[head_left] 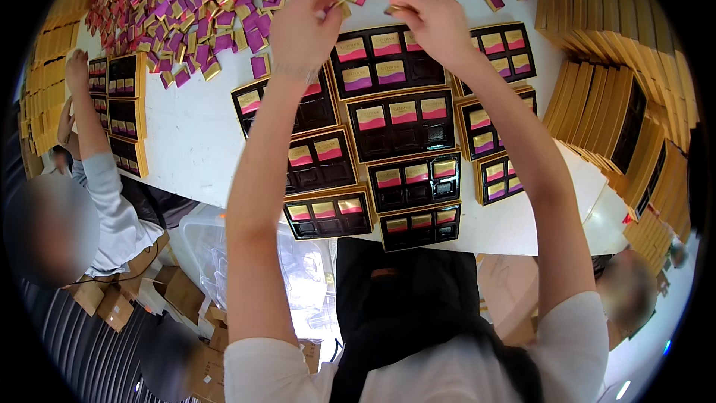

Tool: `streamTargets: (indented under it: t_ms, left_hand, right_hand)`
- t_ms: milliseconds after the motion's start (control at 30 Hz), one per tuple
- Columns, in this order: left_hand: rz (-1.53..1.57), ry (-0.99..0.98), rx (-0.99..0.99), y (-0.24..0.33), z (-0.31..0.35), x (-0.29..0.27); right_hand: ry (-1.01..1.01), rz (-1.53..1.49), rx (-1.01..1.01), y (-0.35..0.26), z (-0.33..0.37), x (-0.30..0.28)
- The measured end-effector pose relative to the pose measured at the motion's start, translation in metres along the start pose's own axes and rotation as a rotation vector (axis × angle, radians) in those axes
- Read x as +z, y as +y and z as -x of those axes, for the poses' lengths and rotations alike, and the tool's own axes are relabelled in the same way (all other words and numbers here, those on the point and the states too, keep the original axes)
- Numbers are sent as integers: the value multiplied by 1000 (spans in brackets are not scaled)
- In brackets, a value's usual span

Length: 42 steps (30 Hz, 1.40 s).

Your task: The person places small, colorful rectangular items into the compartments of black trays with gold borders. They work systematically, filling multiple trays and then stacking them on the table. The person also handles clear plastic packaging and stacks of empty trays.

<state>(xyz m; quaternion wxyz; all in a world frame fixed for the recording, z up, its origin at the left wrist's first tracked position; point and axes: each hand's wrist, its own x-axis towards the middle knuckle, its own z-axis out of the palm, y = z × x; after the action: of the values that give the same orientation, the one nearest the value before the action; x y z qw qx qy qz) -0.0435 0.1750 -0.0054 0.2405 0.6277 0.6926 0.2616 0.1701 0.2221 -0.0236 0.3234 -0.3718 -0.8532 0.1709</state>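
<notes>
My left hand (304, 30) is closed in a pinch at the near edge of a heap of small wrapped chocolates (195, 11), with a gold-edged chocolate (342, 8) at its fingertips. To its right my right hand (431, 24) pinches another gold-wrapped chocolate (394, 9). Both reach over several gold-rimmed boxes with black compartment trays. The far middle box (382, 93) holds gold-and-pink pieces above gold-and-purple ones. Behind it, the box in front (403, 133) has a row of gold-and-pink pieces over bare compartments. My forearms partly cover the boxes at left and right.
Tall stacks of gold-edged boxes (611, 15) line the right side of the white table (190, 134). Across the left end, another person's arm (91, 123) reaches near more boxes (123, 119). A clear plastic bin (201, 242) and cardboard cartons (179, 291) stand below the table's near edge.
</notes>
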Motion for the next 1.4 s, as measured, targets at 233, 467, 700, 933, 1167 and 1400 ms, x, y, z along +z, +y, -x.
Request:
streamTargets:
  t_ms: [233, 467, 700, 933, 1167, 1400]
  left_hand:
    - [537, 68, -331, 27, 182, 36]
    - [-239, 239, 12, 45, 205, 49]
    - [-398, -208, 200, 50, 230, 48]
    - [-428, -221, 54, 66, 230, 59]
    - [-426, -171, 51, 74, 229, 51]
    - [-427, -171, 183, 47, 231, 47]
  right_hand:
    - [-175, -115, 220, -15, 79, -33]
    - [-209, 92, 101, -44, 109, -39]
    - [-366, 310, 23, -52, 118, -42]
    - [-360, 300, -4, -50, 114, -39]
    - [-381, 327, 11, -48, 112, -34]
    - [-396, 332, 19, -47, 105, -34]
